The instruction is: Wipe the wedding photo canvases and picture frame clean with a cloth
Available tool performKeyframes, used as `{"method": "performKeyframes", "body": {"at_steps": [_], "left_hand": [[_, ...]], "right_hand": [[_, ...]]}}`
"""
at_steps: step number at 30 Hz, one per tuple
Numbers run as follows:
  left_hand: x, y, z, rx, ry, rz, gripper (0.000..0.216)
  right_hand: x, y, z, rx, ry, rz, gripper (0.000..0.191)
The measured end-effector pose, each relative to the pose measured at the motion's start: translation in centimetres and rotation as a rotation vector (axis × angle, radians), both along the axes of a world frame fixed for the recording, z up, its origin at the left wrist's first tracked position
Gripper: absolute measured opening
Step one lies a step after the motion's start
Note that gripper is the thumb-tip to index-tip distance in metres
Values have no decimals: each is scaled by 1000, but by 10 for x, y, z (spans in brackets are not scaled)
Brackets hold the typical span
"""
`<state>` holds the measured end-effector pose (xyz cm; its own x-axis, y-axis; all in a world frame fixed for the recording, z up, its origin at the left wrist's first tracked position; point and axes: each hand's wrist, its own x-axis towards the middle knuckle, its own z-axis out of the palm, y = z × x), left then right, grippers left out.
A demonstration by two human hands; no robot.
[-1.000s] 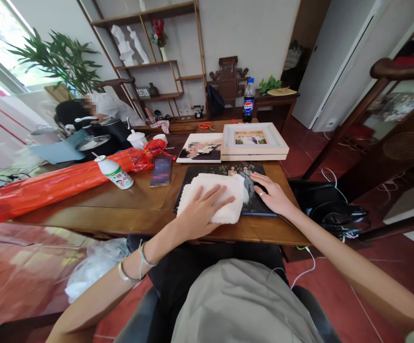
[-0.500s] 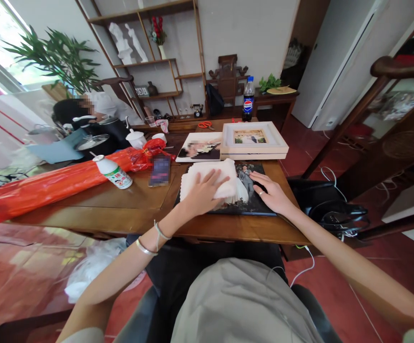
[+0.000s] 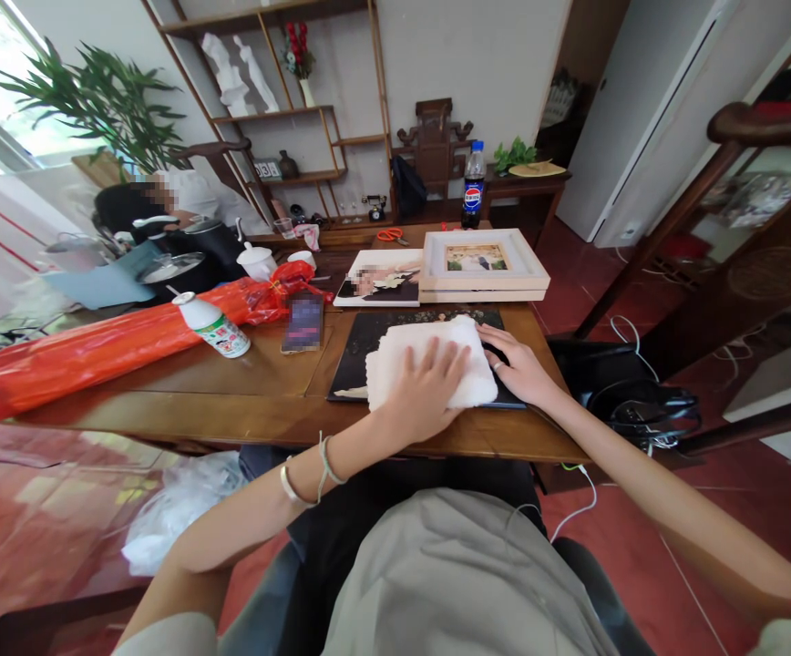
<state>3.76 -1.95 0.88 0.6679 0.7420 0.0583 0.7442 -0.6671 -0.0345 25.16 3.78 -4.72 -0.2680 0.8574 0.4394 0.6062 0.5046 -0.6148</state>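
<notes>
A dark photo print (image 3: 360,351) lies flat on the wooden table (image 3: 245,383) in front of me. A folded white cloth (image 3: 409,355) rests on its right half. My left hand (image 3: 426,392) lies flat on the cloth with fingers spread, pressing it down. My right hand (image 3: 522,366) rests open on the print's right edge, touching the cloth's side; a ring shows on one finger.
Behind the print sit a white picture frame (image 3: 483,266) and another photo (image 3: 382,278). A phone (image 3: 303,322), a white bottle (image 3: 212,325) and a long orange plastic bag (image 3: 95,351) lie to the left. A cola bottle (image 3: 473,185) stands at the far edge. Another person sits at back left.
My left hand has slid the cloth across the print, first away from me, then to the right and back. My right hand has stayed on the right edge.
</notes>
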Motion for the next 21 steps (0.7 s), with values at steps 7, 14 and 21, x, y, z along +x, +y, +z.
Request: {"method": "performKeyframes", "body": {"at_steps": [7, 14, 21], "left_hand": [[14, 1, -15, 164, -28, 30, 56], [38, -50, -28, 261, 15, -12, 51], [24, -26, -3, 77, 5, -61, 56]], "right_hand": [[0, 0, -1, 6, 21, 4, 41], [1, 1, -3, 12, 29, 2, 41], [1, 1, -1, -3, 0, 7, 43]]}}
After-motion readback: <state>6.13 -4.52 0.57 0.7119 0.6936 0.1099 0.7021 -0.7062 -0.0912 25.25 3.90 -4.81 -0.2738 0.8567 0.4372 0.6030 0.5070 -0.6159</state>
